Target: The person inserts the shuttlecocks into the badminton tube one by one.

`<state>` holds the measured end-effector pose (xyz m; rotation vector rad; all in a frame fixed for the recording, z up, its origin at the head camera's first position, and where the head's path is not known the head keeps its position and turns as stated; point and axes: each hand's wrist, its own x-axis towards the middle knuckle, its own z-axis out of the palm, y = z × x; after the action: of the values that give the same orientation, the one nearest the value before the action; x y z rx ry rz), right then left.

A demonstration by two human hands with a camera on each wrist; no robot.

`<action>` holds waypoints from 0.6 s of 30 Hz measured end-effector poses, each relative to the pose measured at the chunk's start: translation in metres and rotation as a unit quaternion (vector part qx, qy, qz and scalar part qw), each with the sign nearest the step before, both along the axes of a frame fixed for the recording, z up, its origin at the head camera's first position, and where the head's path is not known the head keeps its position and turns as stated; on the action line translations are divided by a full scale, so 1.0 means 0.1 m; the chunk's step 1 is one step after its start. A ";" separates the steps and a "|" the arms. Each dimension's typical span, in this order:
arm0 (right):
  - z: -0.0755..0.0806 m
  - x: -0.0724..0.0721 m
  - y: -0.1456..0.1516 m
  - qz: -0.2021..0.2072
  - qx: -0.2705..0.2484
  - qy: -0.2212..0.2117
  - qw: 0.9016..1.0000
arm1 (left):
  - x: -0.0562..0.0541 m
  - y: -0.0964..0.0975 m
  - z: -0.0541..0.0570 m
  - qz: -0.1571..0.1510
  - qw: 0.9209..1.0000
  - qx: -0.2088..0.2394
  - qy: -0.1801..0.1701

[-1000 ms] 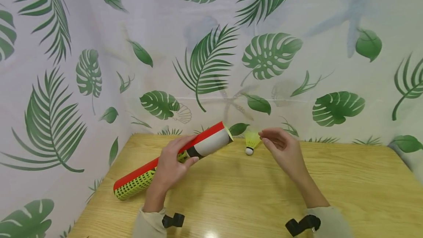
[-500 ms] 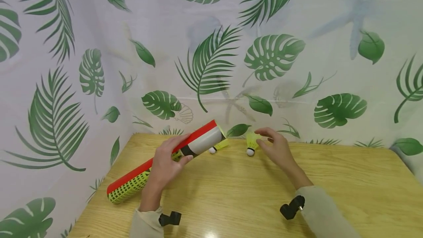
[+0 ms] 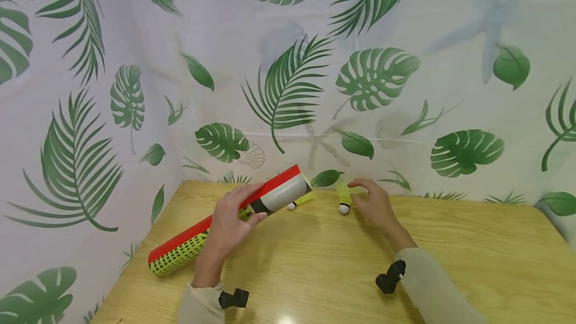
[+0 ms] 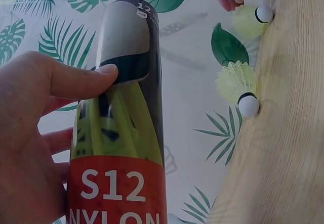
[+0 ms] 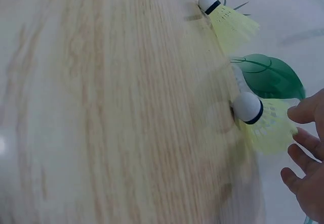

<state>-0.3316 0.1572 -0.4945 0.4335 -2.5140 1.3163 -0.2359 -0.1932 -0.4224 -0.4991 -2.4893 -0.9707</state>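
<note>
My left hand (image 3: 229, 226) grips a long shuttlecock tube (image 3: 283, 193) around its middle, thumb along the near side. The tube is red, silver and yellow-green and slants up to the right, its upper end raised. "S12" and "NYLON" are printed on its red band (image 4: 116, 186) in the left wrist view. At the back of the table, a yellow shuttlecock (image 5: 271, 123) rests with its white cork down and its skirt tipped up. My right hand (image 3: 374, 205) has thumb and fingers spread loosely at the skirt's rim. A second yellow shuttlecock (image 4: 238, 87) is partly hidden behind the tube in the head view.
The wooden table (image 3: 306, 269) meets a hanging white cloth (image 3: 400, 154) with green leaf prints just behind the shuttlecocks. Another side of the cloth closes off the left. Each wrist wears a small black camera mount (image 3: 234, 298).
The tube's upper end has shifted left and uncovered the second shuttlecock. My right hand has moved left, its fingertips now over the rim of the nearer shuttlecock, which stays in place.
</note>
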 end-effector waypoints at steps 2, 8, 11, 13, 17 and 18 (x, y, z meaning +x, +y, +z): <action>-0.02 -0.01 -0.01 0.001 0.008 0.002 1.000 | 0.00 0.01 0.00 -0.001 1.000 0.001 0.001; -0.07 -0.03 -0.02 -0.005 0.030 0.010 0.999 | 0.01 0.02 -0.02 0.001 1.000 0.004 -0.004; -0.07 -0.02 -0.01 -0.012 0.027 0.012 0.999 | 0.00 0.02 -0.02 0.003 1.000 0.003 -0.003; -0.06 0.00 0.00 -0.016 0.018 0.014 1.000 | 0.00 0.02 -0.01 0.003 1.000 0.002 -0.001; -0.04 0.03 0.03 -0.014 0.015 0.017 1.000 | 0.00 0.01 -0.01 0.000 1.000 -0.001 0.002; -0.03 0.04 0.04 -0.011 0.019 0.017 1.000 | 0.00 0.01 0.00 0.000 1.000 -0.002 0.001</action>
<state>-0.3281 0.1612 -0.4979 0.4302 -2.5118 1.2455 -0.2361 -0.1922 -0.4229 -0.5012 -2.4890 -0.9657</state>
